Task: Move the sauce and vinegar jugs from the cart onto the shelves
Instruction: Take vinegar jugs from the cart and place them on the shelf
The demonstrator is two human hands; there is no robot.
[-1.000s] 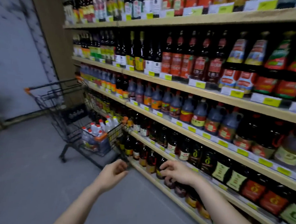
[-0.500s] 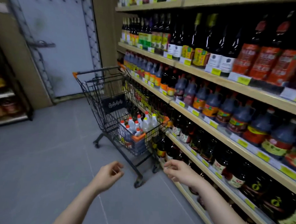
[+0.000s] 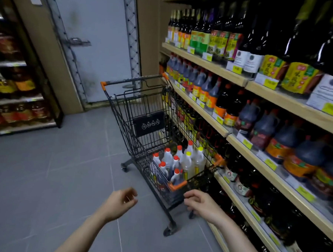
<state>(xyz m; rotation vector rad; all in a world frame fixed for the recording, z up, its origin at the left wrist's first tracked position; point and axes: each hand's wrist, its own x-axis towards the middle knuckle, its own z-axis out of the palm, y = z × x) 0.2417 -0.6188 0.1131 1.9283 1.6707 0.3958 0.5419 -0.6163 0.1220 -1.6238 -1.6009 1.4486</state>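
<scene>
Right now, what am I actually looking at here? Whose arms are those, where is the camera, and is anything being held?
There is no machine here. A person wears one wide-angle camera on the head, so you look forward and down along their own bare arms. The left hand and the right hand both hang loosely curled and hold nothing. The right hand is nearest the front end of a black wire shopping cart with orange corners. Inside the cart stand jugs: some hold a pale liquid and have yellow caps, others are darker with red-orange caps. To the right run wooden shelves packed with dark sauce bottles and yellow price tags. The floor is grey tile, with a pale metal door behind the cart.
</scene>
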